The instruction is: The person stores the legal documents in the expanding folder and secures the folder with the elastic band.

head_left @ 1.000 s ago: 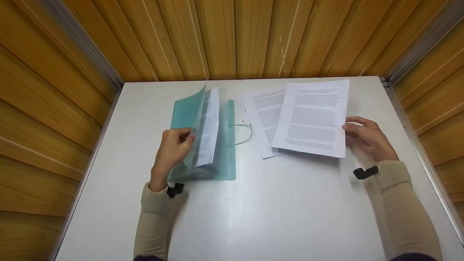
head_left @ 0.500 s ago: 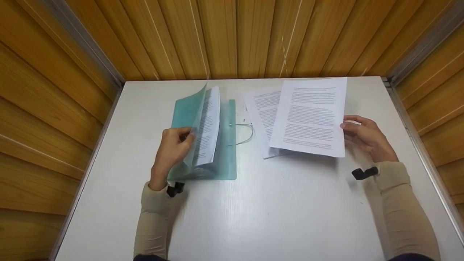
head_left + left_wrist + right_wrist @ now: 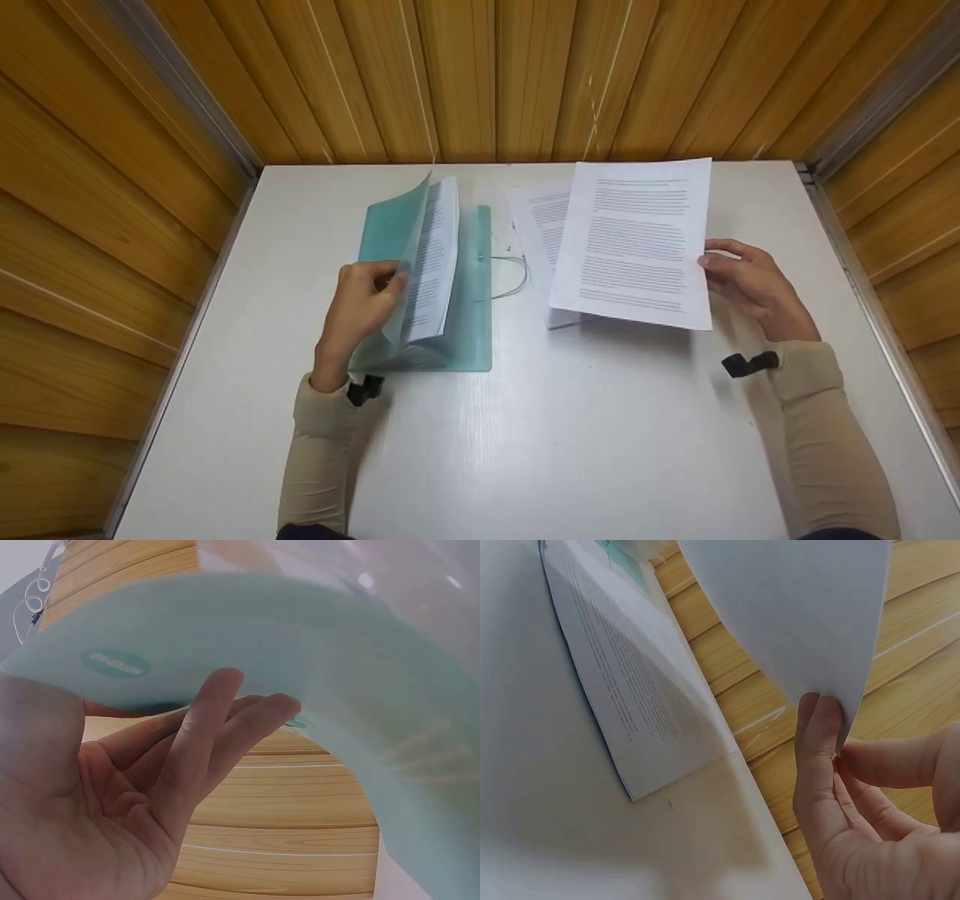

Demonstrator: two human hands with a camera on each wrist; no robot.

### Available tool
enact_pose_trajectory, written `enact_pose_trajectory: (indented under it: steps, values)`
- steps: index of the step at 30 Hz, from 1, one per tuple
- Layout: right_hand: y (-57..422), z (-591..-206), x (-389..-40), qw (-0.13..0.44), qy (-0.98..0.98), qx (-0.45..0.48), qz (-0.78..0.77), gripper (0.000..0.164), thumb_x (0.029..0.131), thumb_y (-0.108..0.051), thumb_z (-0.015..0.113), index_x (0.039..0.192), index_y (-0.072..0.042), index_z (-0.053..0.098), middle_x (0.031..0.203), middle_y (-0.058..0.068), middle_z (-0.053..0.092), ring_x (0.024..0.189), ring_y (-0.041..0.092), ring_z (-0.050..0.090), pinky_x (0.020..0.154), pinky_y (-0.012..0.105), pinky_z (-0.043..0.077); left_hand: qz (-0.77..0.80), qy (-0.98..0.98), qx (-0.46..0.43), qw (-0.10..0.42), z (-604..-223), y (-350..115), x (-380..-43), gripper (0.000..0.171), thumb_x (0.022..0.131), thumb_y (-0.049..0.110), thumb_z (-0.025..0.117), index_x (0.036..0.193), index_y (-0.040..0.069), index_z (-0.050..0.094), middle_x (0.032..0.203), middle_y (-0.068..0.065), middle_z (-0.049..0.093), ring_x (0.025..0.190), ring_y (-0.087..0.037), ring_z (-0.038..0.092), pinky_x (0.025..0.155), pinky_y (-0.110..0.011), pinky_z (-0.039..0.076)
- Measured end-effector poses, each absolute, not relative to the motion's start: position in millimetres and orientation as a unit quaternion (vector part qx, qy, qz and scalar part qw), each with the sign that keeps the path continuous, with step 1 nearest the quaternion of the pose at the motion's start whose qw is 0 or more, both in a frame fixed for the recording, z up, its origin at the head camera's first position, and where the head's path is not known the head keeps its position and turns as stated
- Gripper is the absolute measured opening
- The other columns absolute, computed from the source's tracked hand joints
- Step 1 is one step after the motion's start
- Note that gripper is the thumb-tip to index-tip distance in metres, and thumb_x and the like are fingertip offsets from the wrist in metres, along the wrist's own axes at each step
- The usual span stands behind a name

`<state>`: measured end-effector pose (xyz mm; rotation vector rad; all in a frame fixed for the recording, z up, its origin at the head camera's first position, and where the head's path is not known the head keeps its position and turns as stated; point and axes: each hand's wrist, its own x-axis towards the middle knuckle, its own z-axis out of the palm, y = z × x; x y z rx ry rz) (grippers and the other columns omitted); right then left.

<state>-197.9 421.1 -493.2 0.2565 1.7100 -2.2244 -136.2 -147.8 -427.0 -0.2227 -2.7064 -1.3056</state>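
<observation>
The left hand [image 3: 360,304] pinches the cover [image 3: 394,231], the right hand [image 3: 754,283] only one edge of the paper [image 3: 634,240] between them, which could therefore sag.

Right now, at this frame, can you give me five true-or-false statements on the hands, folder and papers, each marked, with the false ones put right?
1. The left hand grips the raised cover of the teal folder. True.
2. The right hand holds a printed sheet by its left edge in the head view. False: it holds it at the right edge.
3. In the head view, the held sheet partly hides other printed pages lying on the white table. True.
4. The folder is shut flat. False: its cover is lifted, showing printed papers inside.
5. A thin loop extends past the folder's right edge in the head view. True.
</observation>
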Motion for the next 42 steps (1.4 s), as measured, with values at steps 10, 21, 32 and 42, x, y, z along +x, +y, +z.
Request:
enact_pose_trajectory:
  steps: [10,21,32,42]
  values:
    - [410.5,-494.3,-193.9,0.157,0.582,0.065,-0.795,0.025,0.102,0.001,0.068,0.124,-0.009,0.068,0.112,0.003,0.08,0.099,0.016,0.077,0.084,0.028,0.061,-0.435,-0.896,-0.069,0.059,-427.5,-145.7,-137.3,0.031,0.1,0.007,0.06,0.122,-0.005,0.077,0.111,-0.018,0.079,0.082,-0.024,0.071,0.068,-0.034,0.054]
    - [402.1,-495.7,-189.7,0.165,0.584,0.057,-0.793,0.027,0.102,-0.002,0.069,0.127,-0.009,0.066,0.115,0.003,0.079,0.1,0.016,0.076,0.084,0.027,0.061,-0.436,-0.895,-0.069,0.062,-428.7,-147.6,-136.7,0.031,0.1,0.007,0.06,0.123,-0.006,0.077,0.111,-0.018,0.079,0.079,-0.024,0.069,0.064,-0.034,0.053]
    - [388.0,-494.0,-192.0,0.176,0.564,0.045,-0.805,0.023,0.102,0.002,0.067,0.123,-0.007,0.069,0.113,0.006,0.08,0.097,0.018,0.077,0.082,0.029,0.062,-0.428,-0.899,-0.069,0.059,-427.2,-149.2,-136.3,0.032,0.101,0.007,0.06,0.126,-0.007,0.075,0.115,-0.02,0.078,0.083,-0.025,0.072,0.069,-0.032,0.054]
    - [377.1,-495.1,-194.7,0.177,0.564,0.027,-0.806,0.022,0.103,0.003,0.065,0.122,-0.006,0.07,0.111,0.008,0.081,0.095,0.019,0.078,0.079,0.03,0.062,-0.426,-0.9,-0.07,0.064,-428.2,-149.8,-135.7,0.03,0.101,0.006,0.061,0.123,-0.006,0.077,0.101,-0.016,0.079,0.069,-0.021,0.059,0.057,-0.026,0.041]
